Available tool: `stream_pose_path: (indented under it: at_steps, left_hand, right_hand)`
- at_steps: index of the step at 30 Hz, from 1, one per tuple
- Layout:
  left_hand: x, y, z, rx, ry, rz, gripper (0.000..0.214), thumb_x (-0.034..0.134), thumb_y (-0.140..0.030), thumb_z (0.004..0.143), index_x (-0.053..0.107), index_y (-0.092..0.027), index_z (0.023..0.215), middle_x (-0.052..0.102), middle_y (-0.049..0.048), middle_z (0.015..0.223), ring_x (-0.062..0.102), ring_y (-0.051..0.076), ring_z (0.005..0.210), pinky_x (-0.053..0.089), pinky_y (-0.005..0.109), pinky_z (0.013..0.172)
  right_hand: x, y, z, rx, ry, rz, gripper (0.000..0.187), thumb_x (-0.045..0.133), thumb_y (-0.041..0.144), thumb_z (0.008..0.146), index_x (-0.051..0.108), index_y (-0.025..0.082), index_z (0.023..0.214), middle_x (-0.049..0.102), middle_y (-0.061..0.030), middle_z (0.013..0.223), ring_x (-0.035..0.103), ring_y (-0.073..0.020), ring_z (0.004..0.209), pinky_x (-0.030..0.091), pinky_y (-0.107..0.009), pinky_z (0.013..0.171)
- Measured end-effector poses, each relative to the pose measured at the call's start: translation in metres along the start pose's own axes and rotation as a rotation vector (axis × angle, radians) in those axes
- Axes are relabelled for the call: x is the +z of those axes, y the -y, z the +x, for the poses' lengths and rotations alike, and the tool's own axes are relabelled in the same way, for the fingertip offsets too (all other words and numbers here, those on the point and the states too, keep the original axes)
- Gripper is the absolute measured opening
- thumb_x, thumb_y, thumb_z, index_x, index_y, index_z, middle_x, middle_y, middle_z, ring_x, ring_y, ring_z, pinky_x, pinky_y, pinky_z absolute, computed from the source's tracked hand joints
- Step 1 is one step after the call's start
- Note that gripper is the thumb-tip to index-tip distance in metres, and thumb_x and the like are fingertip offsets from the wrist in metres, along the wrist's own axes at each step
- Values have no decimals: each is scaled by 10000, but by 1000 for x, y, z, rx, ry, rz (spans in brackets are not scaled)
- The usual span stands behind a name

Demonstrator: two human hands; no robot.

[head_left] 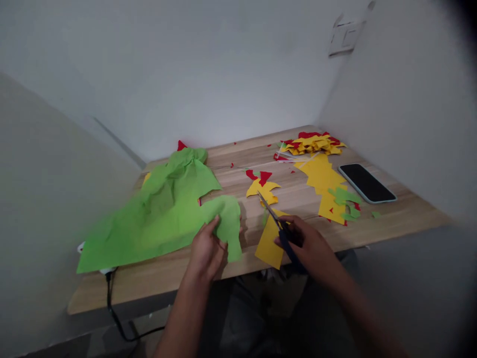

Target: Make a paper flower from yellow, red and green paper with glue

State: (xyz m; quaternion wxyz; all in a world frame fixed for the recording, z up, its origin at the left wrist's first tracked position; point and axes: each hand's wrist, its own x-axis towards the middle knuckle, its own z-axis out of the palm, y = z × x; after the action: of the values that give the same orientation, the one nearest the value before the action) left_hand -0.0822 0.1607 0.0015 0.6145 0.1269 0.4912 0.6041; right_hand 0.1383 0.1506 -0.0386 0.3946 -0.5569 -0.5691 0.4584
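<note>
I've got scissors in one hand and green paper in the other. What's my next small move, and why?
Probably swing the scissors left to the green paper. The right hand holds them over a yellow piece, blades off the green flap that the left hand pinches.

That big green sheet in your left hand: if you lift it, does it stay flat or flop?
Probably flops: the green paper sheet is crumpled and humps off the wooden table. Likely very light, so a push should slide or bunch it. It might tear at the narrow cut tab the left hand pinches.
</note>
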Motion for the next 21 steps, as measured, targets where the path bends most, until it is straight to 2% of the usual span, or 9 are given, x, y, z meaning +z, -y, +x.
stream_pose_path:
  at_steps: [4, 8, 13, 17, 21]
  left_hand:
    - [0, 6, 24, -75, 135, -203, 355, 456, -168, 954, 619, -92, 1260, 779, 150, 981, 758, 255, 930, 614, 432, 894]
    - [7, 7, 38, -58, 161, -265, 380, 455, -116, 937, 604, -84, 1285, 777, 152, 1017, 743, 258, 1004, 598, 422, 935]
    - [17, 11, 43, -18, 196, -191, 360, 504, -121, 919, 626, -95, 1257, 766, 158, 1080, 729, 272, 1054, 591, 434, 950]
    - [17, 15, 48, -13, 187, -143, 277, 558, -115, 886, 677, -58, 1129, 779, 171, 989, 747, 275, 996, 604, 408, 925]
    - [13, 20, 61, -20, 217, -108, 193, 588, -112, 868, 706, -71, 1016, 783, 161, 951, 753, 275, 969, 615, 396, 897]
  right_hand:
    - [-19, -12, 16, -107, -137, -392, 410, 625, 353, 829, 626, 232, 1221, 721, -121, 1140, 683, -308, 1012, 519, -452, 876]
    - [-29, -20, 29, -132, -199, -637, 443, 552, 352, 869, 596, 193, 1280, 700, -152, 1205, 669, -343, 1077, 515, -504, 921]
    - [-41, -31, 34, -143, -219, -645, 462, 548, 355, 874, 556, 203, 1310, 687, -139, 1230, 663, -329, 1097, 523, -489, 936]
    - [-51, -42, 35, -169, -226, -677, 462, 524, 342, 888, 546, 181, 1320, 681, -169, 1223, 669, -320, 1072, 521, -479, 930]
    - [-53, -45, 37, -164, -243, -707, 451, 547, 358, 867, 602, 177, 1275, 707, -173, 1170, 676, -337, 1044, 521, -502, 915]
